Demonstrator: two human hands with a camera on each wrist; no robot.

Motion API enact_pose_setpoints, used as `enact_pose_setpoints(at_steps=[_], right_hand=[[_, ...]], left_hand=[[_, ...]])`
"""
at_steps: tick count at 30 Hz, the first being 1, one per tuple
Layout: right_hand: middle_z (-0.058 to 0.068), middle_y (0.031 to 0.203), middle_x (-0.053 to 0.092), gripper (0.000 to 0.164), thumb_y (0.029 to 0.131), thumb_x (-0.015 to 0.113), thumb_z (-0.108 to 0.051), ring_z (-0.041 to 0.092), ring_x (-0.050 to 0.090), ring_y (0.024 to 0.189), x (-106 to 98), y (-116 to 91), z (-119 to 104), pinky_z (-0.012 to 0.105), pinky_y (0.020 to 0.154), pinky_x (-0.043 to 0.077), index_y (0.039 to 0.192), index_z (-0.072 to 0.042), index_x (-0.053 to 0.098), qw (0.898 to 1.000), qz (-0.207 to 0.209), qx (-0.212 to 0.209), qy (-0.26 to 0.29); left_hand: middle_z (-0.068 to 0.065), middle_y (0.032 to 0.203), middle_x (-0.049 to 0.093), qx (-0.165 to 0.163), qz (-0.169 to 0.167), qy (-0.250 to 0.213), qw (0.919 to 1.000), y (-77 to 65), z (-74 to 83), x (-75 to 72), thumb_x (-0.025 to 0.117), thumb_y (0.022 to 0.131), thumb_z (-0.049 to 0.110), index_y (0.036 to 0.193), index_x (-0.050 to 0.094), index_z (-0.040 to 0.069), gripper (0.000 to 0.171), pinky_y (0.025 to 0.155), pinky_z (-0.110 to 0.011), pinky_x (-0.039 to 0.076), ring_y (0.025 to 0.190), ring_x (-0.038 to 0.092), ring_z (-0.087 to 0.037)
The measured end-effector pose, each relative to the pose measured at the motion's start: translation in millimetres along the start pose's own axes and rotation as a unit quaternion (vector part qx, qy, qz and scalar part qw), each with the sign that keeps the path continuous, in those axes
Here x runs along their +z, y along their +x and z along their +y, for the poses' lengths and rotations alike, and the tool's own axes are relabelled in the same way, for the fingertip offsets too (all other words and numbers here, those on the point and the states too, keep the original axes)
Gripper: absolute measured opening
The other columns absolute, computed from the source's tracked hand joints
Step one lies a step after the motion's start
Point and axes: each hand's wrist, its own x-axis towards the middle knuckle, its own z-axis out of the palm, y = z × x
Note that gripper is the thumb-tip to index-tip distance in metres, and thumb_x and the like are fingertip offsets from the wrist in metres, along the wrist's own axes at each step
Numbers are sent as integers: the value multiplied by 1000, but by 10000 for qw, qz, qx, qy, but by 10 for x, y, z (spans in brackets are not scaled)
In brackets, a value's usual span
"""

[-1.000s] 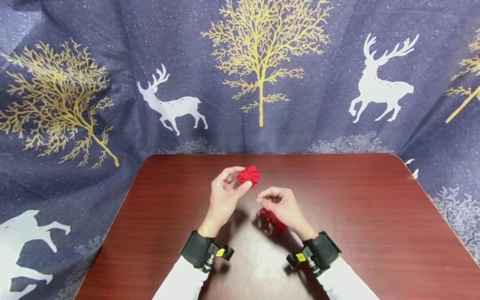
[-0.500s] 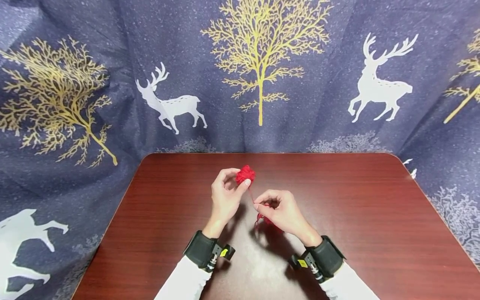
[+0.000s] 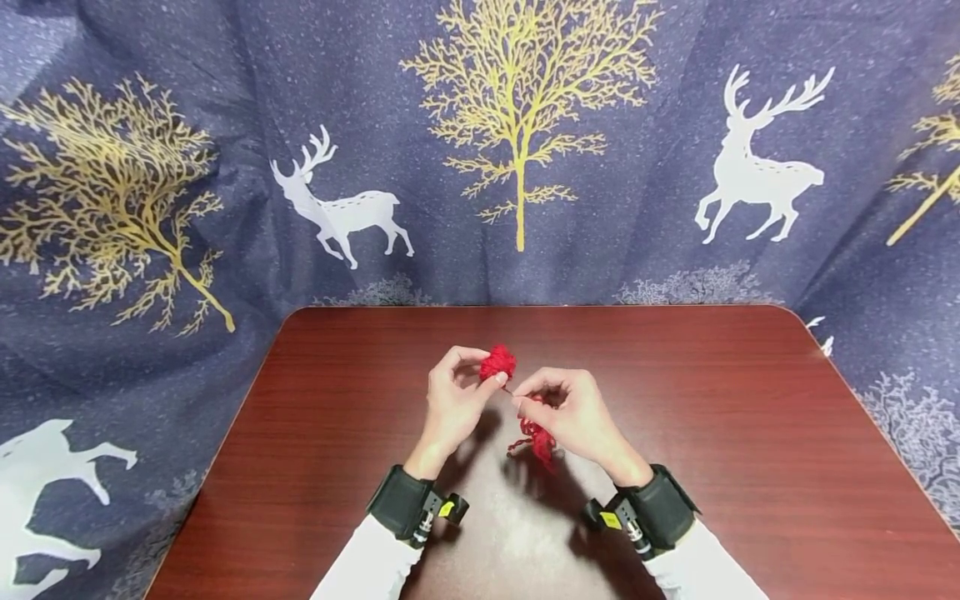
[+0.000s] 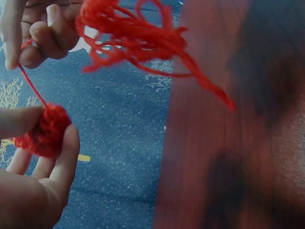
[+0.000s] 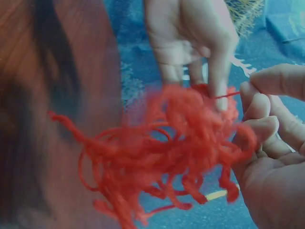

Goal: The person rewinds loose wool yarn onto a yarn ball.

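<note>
My left hand (image 3: 453, 407) grips a small red ball of yarn (image 3: 498, 362) between thumb and fingers, over the middle of the table. A short taut strand (image 4: 32, 87) runs from the ball to my right hand (image 3: 576, 412), whose thumb and forefinger pinch it. Below the right hand hangs a loose tangle of red yarn (image 5: 157, 148), full of loops, with one twisted end sticking out in the left wrist view. In the head view the right hand hides part of this tangle. The right hand's other fingers are curled in near the tangle.
Both hands are above a reddish-brown wooden table (image 3: 337, 375) with rounded far corners. Behind it hangs a dark blue cloth (image 3: 480, 167) printed with white deer and gold trees. Black wrist straps with small cameras (image 3: 453, 508) sit on both wrists.
The right hand dipped, then rose and shifted slightly right, the tangle swinging below it. The left hand with the ball lowered a little toward it; the strand between them now looks shorter.
</note>
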Motion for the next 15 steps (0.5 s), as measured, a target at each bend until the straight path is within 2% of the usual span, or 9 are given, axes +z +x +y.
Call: enact_pose_setpoints(at_steps=[7, 12, 15], right_hand=[[10, 77, 71, 7, 86, 77, -1, 28, 64, 53, -137, 95, -54, 25, 40, 47, 93, -3, 76, 9969, 227, 489, 574], [9, 81, 73, 9, 85, 78, -1, 21, 65, 61, -204, 142, -51, 24, 52, 51, 94, -3, 77, 9977, 369, 360, 449], [8, 81, 73, 9, 85, 78, 0, 18, 63, 62, -234, 166, -40, 23, 54, 51, 95, -1, 76, 9978, 394, 304, 443]], left_hand=[[-16, 106, 70, -46, -1010, -12, 9949, -45, -30, -43, 79, 84, -5, 113, 68, 0, 32, 86, -39, 59, 94, 68, -21], [-17, 108, 69, -109, -1582, -32, 9873, -61, -35, -61, 77, 84, -7, 114, 68, -1, 32, 90, -42, 58, 95, 68, -20], [-16, 110, 69, -220, -1836, -43, 9828, -70, -24, -70, 77, 84, -8, 115, 67, -2, 33, 89, -41, 58, 97, 69, -22]])
